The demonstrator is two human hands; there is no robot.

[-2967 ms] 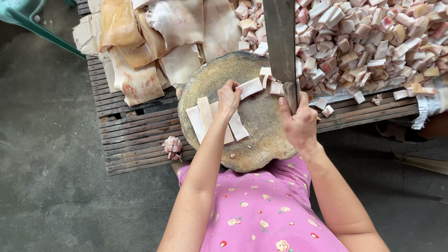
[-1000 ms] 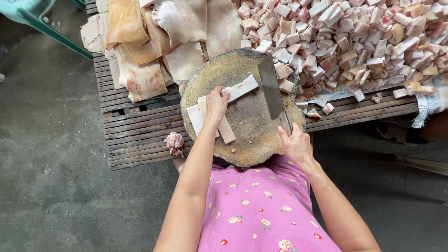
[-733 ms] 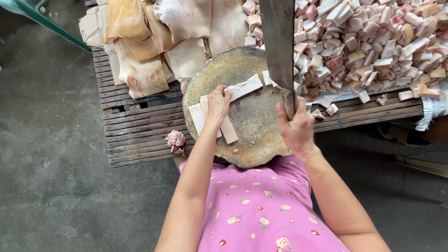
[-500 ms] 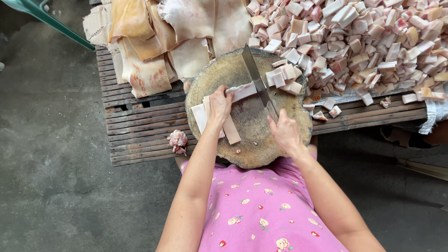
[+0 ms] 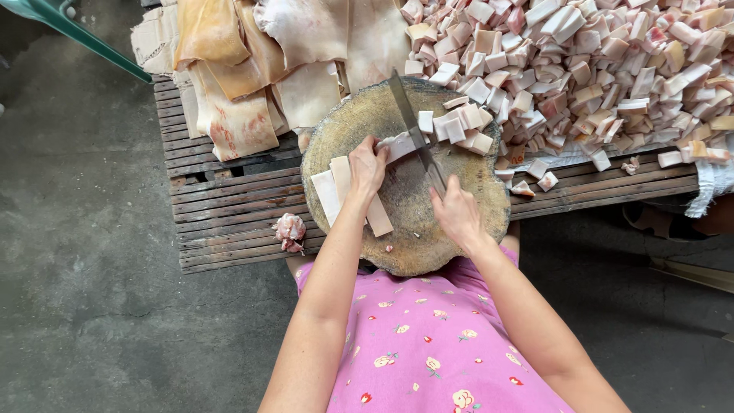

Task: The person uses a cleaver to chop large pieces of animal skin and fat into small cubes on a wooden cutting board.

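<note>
A round wooden chopping block (image 5: 405, 229) lies on a slatted wooden pallet (image 5: 229, 214). My left hand (image 5: 367, 168) presses down on pale strips of pork skin (image 5: 336, 191) laid side by side on the block. My right hand (image 5: 456, 214) grips the handle of a cleaver (image 5: 409, 122), whose blade rests edge-down on the strip just right of my left fingers. Cut pieces (image 5: 459, 126) sit beside the blade on the block's far right.
A big heap of cut pork pieces (image 5: 604, 69) covers the pallet at the right. Large uncut skin sheets (image 5: 260, 69) are piled at the far left. A small meat scrap (image 5: 289, 229) lies on the pallet. Concrete floor (image 5: 84, 268) surrounds everything; a teal frame (image 5: 69, 27) stands top left.
The cleaver rose upright, then came down onto the strip. More cut pieces now lie on the block's right side. My left hand stayed on the strips.
</note>
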